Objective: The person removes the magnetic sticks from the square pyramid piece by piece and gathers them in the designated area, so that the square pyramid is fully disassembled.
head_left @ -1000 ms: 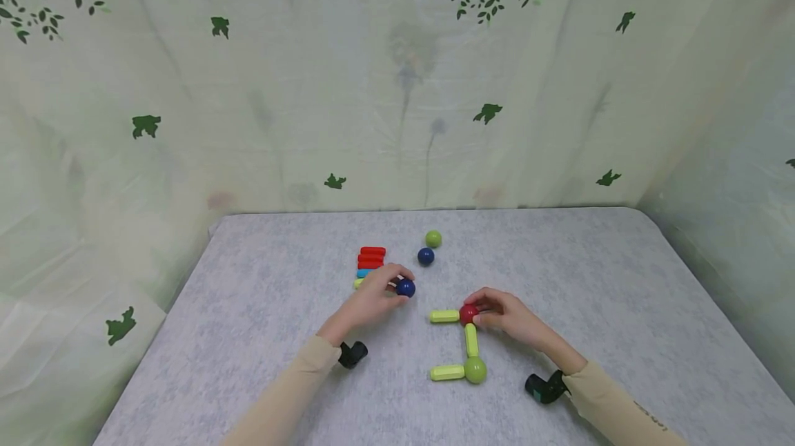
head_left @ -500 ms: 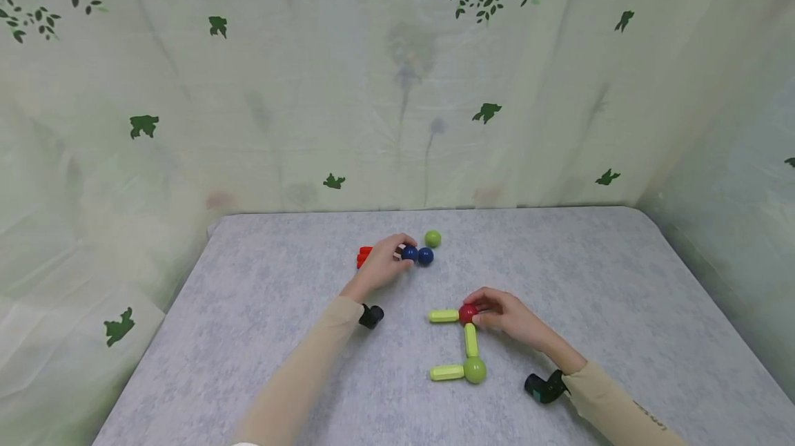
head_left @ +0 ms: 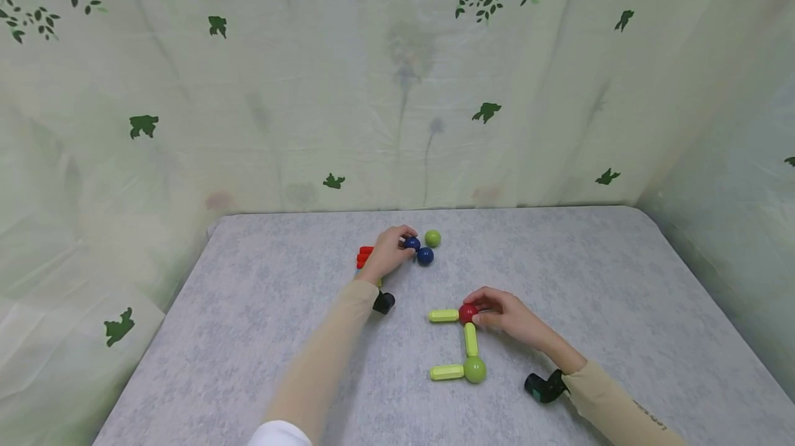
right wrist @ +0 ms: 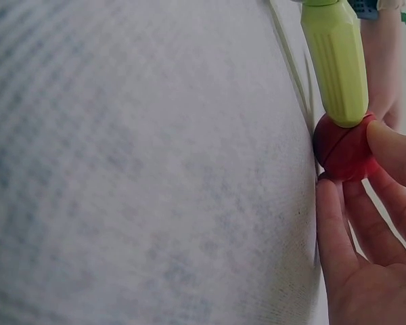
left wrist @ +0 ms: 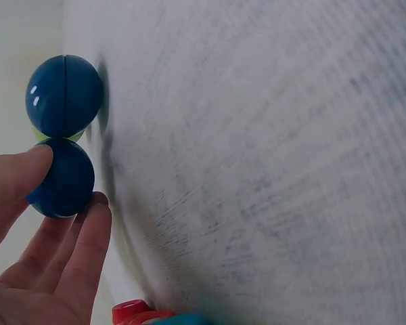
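My left hand point(head_left: 389, 250) holds a dark blue ball point(left wrist: 66, 179) between thumb and fingers, at the back of the table. A second blue ball point(head_left: 425, 256) sits right beside it, and a green ball point(head_left: 433, 238) lies just behind. My right hand point(head_left: 511, 317) pinches a red ball point(head_left: 468, 313) on the table. From the red ball one yellow-green stick point(head_left: 444, 316) points left. Another yellow-green stick point(head_left: 471, 340) runs from it toward me to a larger green ball point(head_left: 475, 369), which has a third stick point(head_left: 447, 372) pointing left.
Several red sticks point(head_left: 364, 257) lie left of my left hand, partly hidden by it; a blue one point(left wrist: 183, 319) shows beside them in the left wrist view. The grey table point(head_left: 267, 335) ends at a leaf-printed curtain point(head_left: 373, 87).
My left hand has carried the blue ball away from me, up beside the other blue ball, near the green one. My right hand and the joined red-and-green piece have stayed in place.
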### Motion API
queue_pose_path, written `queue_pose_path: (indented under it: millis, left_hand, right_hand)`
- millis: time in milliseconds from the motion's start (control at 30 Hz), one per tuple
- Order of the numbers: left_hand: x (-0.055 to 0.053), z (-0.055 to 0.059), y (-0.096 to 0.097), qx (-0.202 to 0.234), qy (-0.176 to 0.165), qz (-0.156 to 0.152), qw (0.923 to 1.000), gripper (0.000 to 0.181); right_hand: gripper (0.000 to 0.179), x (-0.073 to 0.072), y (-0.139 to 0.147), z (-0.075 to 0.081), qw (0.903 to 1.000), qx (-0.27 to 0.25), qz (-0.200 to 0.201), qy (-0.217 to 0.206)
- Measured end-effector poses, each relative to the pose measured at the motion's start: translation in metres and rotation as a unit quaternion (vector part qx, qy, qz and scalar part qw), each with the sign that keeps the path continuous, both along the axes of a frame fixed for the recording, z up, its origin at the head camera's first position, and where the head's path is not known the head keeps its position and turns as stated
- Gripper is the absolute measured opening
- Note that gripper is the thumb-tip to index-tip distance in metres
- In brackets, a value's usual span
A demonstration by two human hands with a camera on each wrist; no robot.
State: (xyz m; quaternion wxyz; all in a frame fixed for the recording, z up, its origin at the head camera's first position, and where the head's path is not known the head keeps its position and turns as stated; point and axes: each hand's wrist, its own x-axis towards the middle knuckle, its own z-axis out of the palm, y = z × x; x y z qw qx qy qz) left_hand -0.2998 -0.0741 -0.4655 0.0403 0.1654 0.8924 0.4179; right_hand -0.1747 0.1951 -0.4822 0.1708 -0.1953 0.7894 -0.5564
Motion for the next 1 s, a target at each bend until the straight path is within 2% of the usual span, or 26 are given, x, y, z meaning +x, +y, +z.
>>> queue_pose_path:
  millis: [300, 500, 667, 767, 867, 1000]
  left_hand:
    - [-0.002, -0.001, 0.007, -0.01, 0.017, 0.0, 0.9998, 0.03]
    - [-0.002, -0.001, 0.006, -0.013, 0.007, 0.002, 0.9999, 0.032]
    - [0.001, 0.0, 0.001, -0.002, -0.005, 0.016, 0.9999, 0.033]
    - [0.004, 0.002, -0.004, 0.004, 0.0, 0.017, 0.9998, 0.033]
    - [0.011, 0.006, -0.008, 0.016, 0.02, -0.001, 0.9997, 0.032]
    - [0.026, 0.01, -0.012, 0.034, 0.045, -0.053, 0.997, 0.028]
  right_hand:
    - [0.028, 0.001, -0.001, 0.001, 1.0, 0.007, -0.002, 0.002]
    - [0.028, 0.0, -0.001, 0.0, 1.0, 0.009, -0.003, 0.003]
    - [0.028, -0.001, -0.001, -0.002, 0.9999, 0.009, -0.003, 0.004]
    - [0.028, 0.0, 0.0, -0.002, 0.9999, 0.01, -0.002, 0.003]
    - [0.028, 0.0, 0.0, -0.002, 0.9999, 0.011, -0.003, 0.001]
    - [0.028, -0.001, 0.0, -0.002, 0.9999, 0.013, -0.004, 0.0]
